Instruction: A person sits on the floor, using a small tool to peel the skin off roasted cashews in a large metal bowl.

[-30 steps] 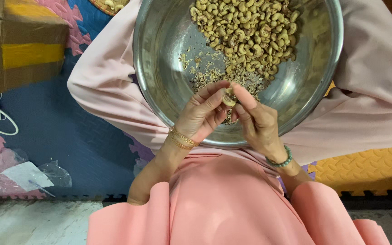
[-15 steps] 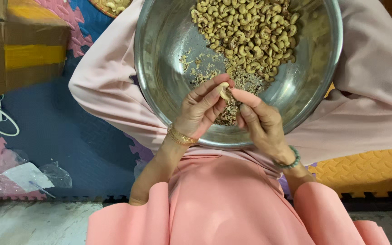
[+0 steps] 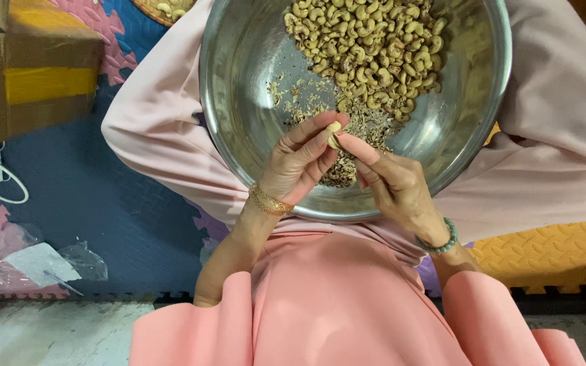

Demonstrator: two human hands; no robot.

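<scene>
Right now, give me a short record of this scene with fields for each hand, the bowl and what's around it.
left hand: fingers pinch a pale cashew over the bowl
right hand: fingers touch the same cashew
bowl: large steel bowl on the lap, cashews heaped at far side, skin flakes nearer
surroundings: cardboard box at left, coloured foam mats on floor

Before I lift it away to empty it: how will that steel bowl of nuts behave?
The bowl looks rigid. Its nuts are heaped toward one side, so it would probably tip that way. Its rounded, shiny wall may slide on the cloth lap.
</scene>
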